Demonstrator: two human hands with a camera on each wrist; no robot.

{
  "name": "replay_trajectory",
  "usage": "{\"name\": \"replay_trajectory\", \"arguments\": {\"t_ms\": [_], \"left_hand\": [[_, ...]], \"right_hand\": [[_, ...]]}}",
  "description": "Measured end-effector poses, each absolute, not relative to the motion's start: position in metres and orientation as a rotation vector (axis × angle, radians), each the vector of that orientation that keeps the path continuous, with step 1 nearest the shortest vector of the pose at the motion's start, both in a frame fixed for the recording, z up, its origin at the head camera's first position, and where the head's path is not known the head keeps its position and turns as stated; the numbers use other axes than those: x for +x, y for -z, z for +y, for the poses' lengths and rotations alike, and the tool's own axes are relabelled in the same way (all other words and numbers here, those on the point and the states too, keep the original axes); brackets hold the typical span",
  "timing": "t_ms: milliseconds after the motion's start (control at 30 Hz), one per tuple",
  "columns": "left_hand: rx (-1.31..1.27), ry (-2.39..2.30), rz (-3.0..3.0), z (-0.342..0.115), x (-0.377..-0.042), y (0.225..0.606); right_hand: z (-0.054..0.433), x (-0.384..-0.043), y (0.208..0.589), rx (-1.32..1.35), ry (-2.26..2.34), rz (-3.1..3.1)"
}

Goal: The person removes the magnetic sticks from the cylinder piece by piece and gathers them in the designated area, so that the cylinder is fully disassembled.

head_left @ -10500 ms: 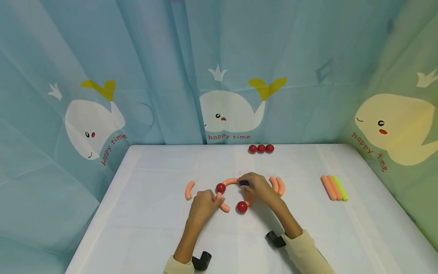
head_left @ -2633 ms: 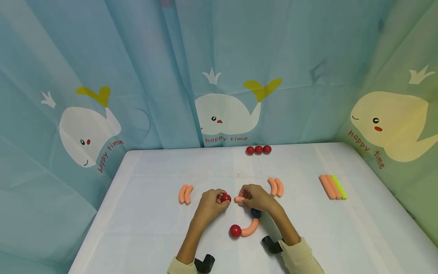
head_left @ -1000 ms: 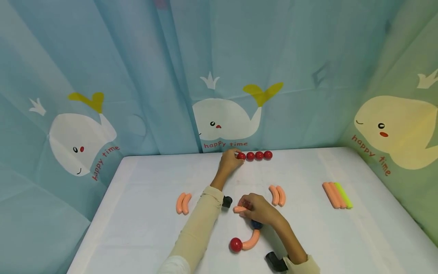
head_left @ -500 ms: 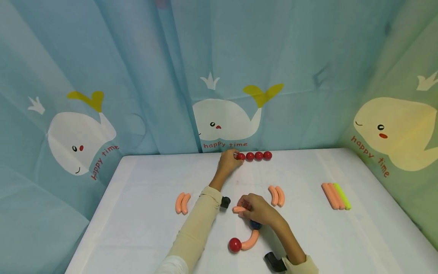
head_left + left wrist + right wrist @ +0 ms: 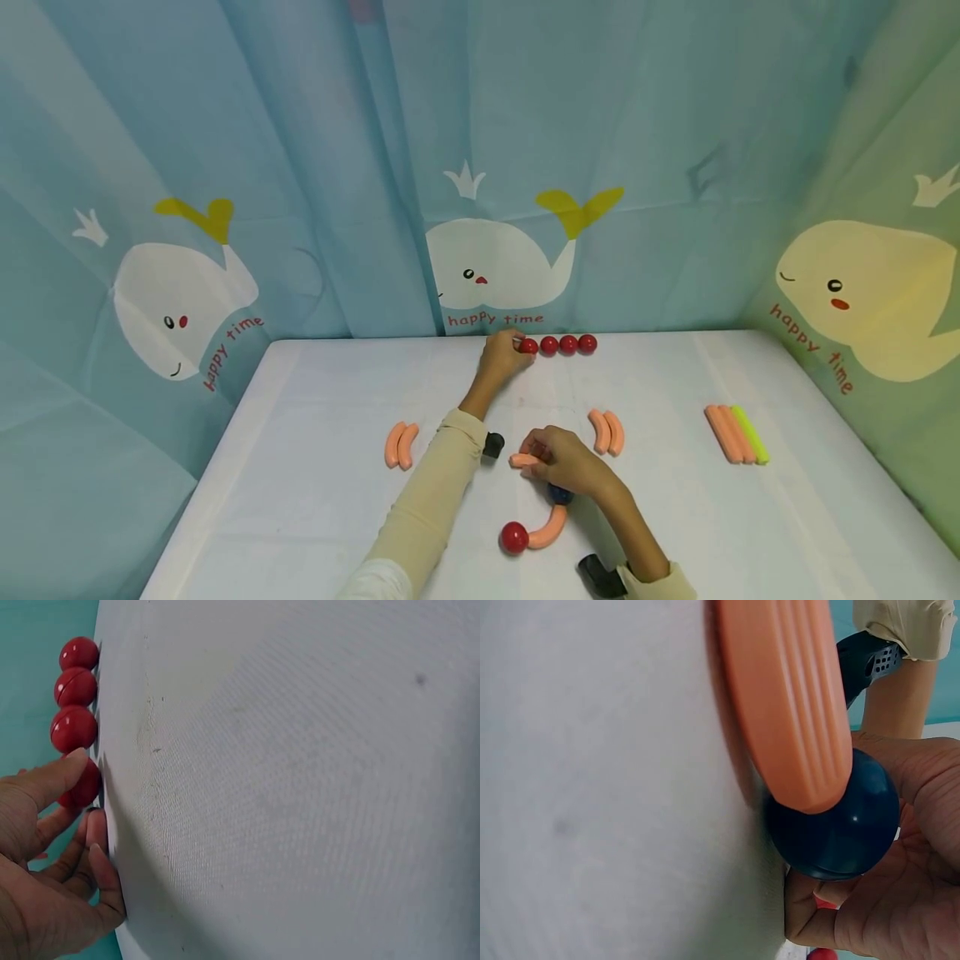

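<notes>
At the table's back edge my left hand [image 5: 502, 360] pinches a glossy red ball [image 5: 528, 346] at the left end of a row with three other red balls [image 5: 568, 344]. The left wrist view shows the thumb on that ball [image 5: 84, 784]. Near the middle, my right hand [image 5: 567, 460] grips a curved orange stick [image 5: 522, 460], its far part hidden by the fingers. Beneath this hand a dark blue ball [image 5: 558, 495] touches a second curved orange stick [image 5: 549, 529], whose other end meets a red ball [image 5: 514, 538].
Two curved orange sticks [image 5: 405, 446] lie left of centre, and another pair [image 5: 606, 432] lies right of my right hand. Farther right are straight orange sticks [image 5: 726, 435] beside a yellow-green one [image 5: 751, 435]. A whale-print curtain [image 5: 360, 167] stands behind the white table [image 5: 300, 500].
Since 2.6 s ago my left hand has carried the red ball from the middle to the row's left end. A second curved stick joined the left pair earlier. Over the last second, hardly any movement.
</notes>
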State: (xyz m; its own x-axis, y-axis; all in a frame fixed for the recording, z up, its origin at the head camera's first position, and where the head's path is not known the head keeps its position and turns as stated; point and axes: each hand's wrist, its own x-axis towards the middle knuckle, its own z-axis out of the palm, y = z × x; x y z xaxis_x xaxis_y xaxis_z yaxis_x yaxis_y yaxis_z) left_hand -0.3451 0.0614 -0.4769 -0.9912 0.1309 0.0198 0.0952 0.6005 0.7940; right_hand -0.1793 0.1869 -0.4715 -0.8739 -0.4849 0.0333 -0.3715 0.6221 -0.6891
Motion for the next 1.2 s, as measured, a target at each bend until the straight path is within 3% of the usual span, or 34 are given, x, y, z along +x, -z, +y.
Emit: {"name": "replay_trajectory", "arguments": {"t_ms": [633, 833, 1200], "left_hand": [[0.322, -1.230, 2.793, 0.050, -0.326, 0.476], [0.327, -1.078, 2.711, 0.036, -0.305, 0.465], [0.471, -1.082, 2.576, 0.006, -0.252, 0.465]], "right_hand": [[0.200, -0.167, 0.450, -0.601, 1.011, 2.623], [0.199, -0.159, 0.439, -0.534, 0.972, 2.618], [0.183, -0.136, 0.436, -0.114, 0.794, 2.744]]}}
